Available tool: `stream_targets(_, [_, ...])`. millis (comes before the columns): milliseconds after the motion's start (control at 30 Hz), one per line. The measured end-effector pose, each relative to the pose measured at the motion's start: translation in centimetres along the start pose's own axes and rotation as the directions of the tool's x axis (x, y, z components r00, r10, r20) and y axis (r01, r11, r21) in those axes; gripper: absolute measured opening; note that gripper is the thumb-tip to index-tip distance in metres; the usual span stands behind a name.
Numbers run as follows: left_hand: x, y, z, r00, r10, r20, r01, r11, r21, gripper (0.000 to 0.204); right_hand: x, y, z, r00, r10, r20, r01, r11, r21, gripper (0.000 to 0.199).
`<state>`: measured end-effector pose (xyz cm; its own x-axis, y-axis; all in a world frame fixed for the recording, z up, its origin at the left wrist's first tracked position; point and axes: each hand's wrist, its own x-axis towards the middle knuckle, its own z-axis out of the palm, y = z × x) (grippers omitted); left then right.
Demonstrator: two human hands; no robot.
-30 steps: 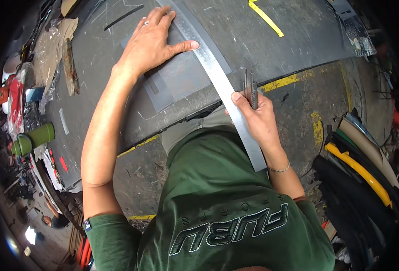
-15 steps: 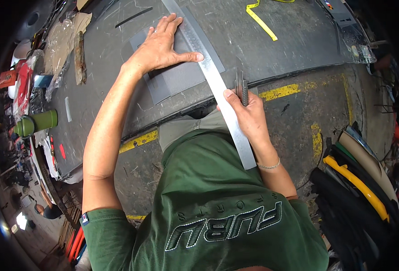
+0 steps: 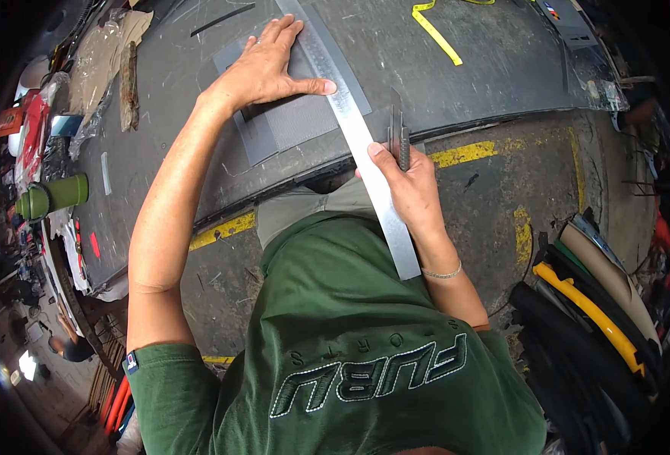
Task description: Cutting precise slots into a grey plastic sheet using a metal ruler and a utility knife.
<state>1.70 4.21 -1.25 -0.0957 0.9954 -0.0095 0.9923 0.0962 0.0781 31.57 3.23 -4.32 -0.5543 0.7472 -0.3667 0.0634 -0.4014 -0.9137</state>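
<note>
Fingers, left hand [image 3: 263, 72]: splayed, unclenched, thumb against metal straightedge [image 3: 354, 125]. Fingers, right hand [image 3: 415, 189]: closed on straightedge's overhanging part, plus dark slim tool [image 3: 400, 140], exact kind hard to tell. Under straightedge: grey sheet [image 3: 305, 127], on desk [image 3: 494, 83]. Possible fault: skewed or lifted straightedge, from right-hand leverage on overhang against weak left-thumb pressure.

From a place on the head, we look steeply down in one wide fisheye view, with the green shirt [image 3: 350, 303] near and the dark table [image 3: 494, 76] farther.
</note>
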Motion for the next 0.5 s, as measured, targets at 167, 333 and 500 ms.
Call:
stream_targets(167, [0.1, 0.3, -0.1, 1.0, -0.003, -0.002, 0.003, 1.0, -0.003, 0.133, 0.0, 0.0, -0.1, 1.0, -0.005, -0.004, 0.005, 1.0, 0.002, 0.03])
stream_targets(333, [0.3, -0.4, 0.5, 0.999, 0.025, -0.043, -0.028, 0.996, -0.083, 0.145, 0.1, 0.1, -0.2, 1.0, -0.009, 0.008, 0.009, 1.0, 0.011, 0.029])
stream_targets(500, [0.4, -0.5, 1.2, 0.998, 0.014, -0.057, -0.016, 0.999, -0.048, 0.143, 0.1, 0.2, -0.2, 1.0, -0.009, 0.007, 0.009, 1.0, -0.001, 0.028])
